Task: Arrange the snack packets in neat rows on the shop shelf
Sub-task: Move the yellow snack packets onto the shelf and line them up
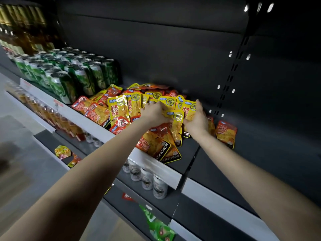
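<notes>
Here, right of the green cans (83,73), the left hand (153,113) and right hand (197,119) are gripping yellow packets (175,126), fingers curling round them.

"What is behind the green cans (73,75)?"

"A dark back wall (165,46). It runs far to the right of the cans, all in shadow."

"And that thin post (231,73)?"

"It stands well to the right of the cans. It has small slots, and little bright spots of light (270,7) shine near its top."

"What is under the cans?"

"A white strip (166,173) along the front of the shelf (217,159). Lower down, left of the cans, is a pale grey floor (52,180)."
</notes>
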Demonstrator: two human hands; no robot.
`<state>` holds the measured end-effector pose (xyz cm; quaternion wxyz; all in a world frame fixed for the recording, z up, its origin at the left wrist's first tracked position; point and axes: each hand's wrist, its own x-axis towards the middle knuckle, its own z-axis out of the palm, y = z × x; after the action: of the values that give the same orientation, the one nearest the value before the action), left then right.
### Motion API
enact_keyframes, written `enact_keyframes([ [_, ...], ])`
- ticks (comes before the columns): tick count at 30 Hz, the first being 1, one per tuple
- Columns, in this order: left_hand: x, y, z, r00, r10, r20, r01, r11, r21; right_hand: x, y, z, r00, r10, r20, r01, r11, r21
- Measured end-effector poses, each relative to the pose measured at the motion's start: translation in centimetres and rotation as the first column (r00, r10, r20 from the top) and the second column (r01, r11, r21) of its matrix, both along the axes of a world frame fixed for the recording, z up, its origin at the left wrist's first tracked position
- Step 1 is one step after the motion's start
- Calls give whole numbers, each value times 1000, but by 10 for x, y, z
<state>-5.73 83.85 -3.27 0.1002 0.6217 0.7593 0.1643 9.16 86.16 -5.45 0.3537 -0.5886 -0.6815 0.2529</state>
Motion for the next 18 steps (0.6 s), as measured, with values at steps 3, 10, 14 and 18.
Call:
enact_keyframes([
  [3,3,-1,0,999,-18,-42,17,1000,-4,7,0,0,995,2,-97,-6,999,-40],
  [10,15,-4,1,994,-66,92,47,980,193,20,-4,4,971,19,-238,-24,1000,-16],
  [14,40,-7,21,940,-104,326,-12,943,334,50,-3,11,923,-62,-379,64,998,-8],
  [18,90,-5,27,874,-184,449,-2,924,382,99,-13,15,879,-107,-464,119,993,-4],
])
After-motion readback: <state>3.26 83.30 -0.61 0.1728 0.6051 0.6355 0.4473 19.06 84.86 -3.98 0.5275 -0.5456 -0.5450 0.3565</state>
